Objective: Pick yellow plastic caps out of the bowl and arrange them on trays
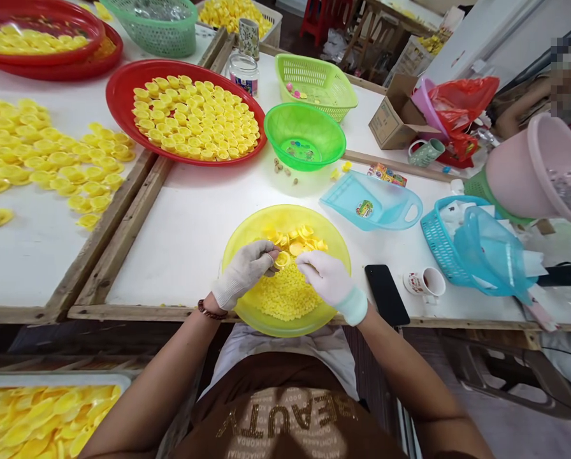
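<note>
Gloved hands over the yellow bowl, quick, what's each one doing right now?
Left hand: closed, pinching a small yellow cup.
Right hand: fingers drawn together; whether they hold anything tiny, I can't tell.

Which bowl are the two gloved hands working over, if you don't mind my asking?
The yellow bowl, nearest the person; the green bowl sits farther back.

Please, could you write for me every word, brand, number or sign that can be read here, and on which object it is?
"BEAUTY": large gold letters on the brown shirt.
"BODY": probably, in the smaller pale print there; its other lines are unclear.
Too small or blurred: the clear jar's label, brown cardboard box, light-blue plastic scoop's sticker, small colourful packet.
</note>
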`<action>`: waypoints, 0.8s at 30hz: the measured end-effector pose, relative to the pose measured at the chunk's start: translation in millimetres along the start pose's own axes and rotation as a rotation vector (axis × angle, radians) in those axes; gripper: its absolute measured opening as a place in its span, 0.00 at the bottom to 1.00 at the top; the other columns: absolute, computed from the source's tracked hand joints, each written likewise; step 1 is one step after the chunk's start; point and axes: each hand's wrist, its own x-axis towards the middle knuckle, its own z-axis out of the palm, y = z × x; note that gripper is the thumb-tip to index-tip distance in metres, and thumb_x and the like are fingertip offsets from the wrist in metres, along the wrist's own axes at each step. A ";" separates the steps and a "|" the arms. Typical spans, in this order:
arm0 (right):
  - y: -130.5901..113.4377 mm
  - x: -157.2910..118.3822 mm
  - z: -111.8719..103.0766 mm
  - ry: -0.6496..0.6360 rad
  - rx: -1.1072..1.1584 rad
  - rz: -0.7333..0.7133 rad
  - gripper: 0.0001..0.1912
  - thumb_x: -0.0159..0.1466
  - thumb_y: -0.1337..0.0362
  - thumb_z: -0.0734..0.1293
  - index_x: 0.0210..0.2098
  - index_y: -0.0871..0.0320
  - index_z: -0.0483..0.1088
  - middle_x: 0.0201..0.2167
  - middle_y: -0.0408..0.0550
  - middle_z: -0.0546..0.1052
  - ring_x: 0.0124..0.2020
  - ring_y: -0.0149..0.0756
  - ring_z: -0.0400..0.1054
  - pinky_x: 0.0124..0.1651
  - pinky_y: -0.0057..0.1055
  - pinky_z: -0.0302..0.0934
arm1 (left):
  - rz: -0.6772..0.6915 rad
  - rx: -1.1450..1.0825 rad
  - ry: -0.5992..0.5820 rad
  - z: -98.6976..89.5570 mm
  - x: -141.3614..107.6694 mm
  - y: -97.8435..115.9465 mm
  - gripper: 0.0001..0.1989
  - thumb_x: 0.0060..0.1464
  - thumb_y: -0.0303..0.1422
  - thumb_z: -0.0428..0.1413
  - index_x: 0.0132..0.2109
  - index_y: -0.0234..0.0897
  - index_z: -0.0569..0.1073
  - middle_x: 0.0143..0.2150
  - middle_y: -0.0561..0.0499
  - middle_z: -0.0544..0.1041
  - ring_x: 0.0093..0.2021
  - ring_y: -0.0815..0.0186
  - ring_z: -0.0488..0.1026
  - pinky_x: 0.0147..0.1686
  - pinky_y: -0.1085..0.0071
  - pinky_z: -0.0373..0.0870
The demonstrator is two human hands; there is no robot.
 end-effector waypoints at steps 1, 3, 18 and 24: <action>-3.3 2.5 2.1 0.008 0.023 -0.006 0.09 0.70 0.65 0.60 0.40 0.55 0.73 0.36 0.46 0.78 0.40 0.36 0.72 0.47 0.33 0.64 | -0.013 0.005 -0.013 0.2 0.6 -0.8 0.16 0.54 0.44 0.57 0.37 0.34 0.71 0.31 0.51 0.73 0.31 0.66 0.76 0.35 0.68 0.78; -9.9 9.6 6.8 0.021 0.051 -0.033 0.10 0.70 0.65 0.60 0.43 0.56 0.74 0.40 0.48 0.79 0.43 0.36 0.72 0.49 0.33 0.65 | -0.033 0.018 -0.038 0.3 1.7 -3.0 0.16 0.54 0.44 0.57 0.37 0.33 0.71 0.31 0.51 0.73 0.30 0.65 0.76 0.34 0.69 0.77; -0.7 -6.2 2.5 -0.475 -0.281 -0.039 0.13 0.70 0.63 0.64 0.29 0.56 0.75 0.30 0.45 0.77 0.34 0.35 0.68 0.42 0.33 0.60 | 0.156 0.138 0.147 -3.3 -3.5 -1.6 0.14 0.57 0.41 0.57 0.42 0.34 0.76 0.35 0.49 0.78 0.34 0.64 0.75 0.36 0.70 0.73; -3.0 29.2 8.1 -0.267 -0.410 -0.020 0.13 0.73 0.65 0.58 0.38 0.59 0.74 0.36 0.48 0.75 0.40 0.37 0.68 0.44 0.33 0.58 | 0.149 0.100 0.413 -64.8 -29.7 14.6 0.18 0.56 0.43 0.60 0.48 0.34 0.77 0.41 0.46 0.81 0.37 0.61 0.79 0.41 0.66 0.77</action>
